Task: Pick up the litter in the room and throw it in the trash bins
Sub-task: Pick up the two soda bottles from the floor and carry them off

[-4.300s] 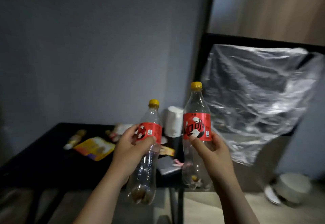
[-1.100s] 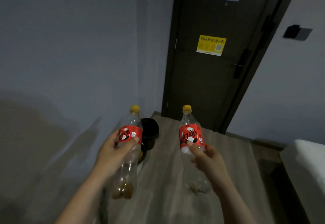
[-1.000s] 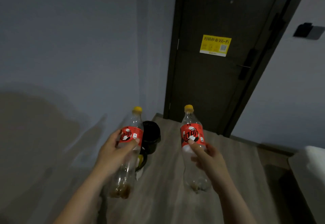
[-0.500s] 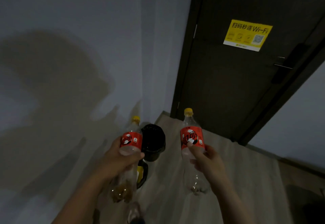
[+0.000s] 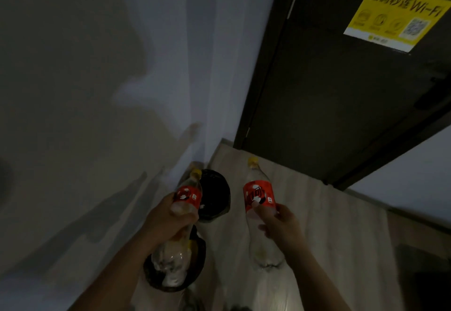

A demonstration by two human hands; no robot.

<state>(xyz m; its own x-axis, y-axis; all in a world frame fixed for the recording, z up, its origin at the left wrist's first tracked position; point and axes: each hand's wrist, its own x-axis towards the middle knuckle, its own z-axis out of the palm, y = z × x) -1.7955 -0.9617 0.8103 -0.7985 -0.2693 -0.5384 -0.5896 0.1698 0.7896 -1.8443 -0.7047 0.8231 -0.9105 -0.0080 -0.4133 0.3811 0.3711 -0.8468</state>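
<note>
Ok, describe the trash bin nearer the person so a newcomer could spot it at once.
Find the dark door with the yellow Wi-Fi sticker; left of it, two black bins stand on the floor along the pale wall. The nearer bin is the one overlapped by the base of the bottle in the left hand; the farther bin stands beyond it, closer to the door.

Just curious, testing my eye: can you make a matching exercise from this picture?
1 yellow rectangular sticker
2 clear red-labelled plastic bottle in left hand
3 clear red-labelled plastic bottle in right hand
4 farther round black bin
a over bare floor
b on dark door
c over nearer black bin
d on floor beside wall
Pairs: 1-b, 2-c, 3-a, 4-d
</note>
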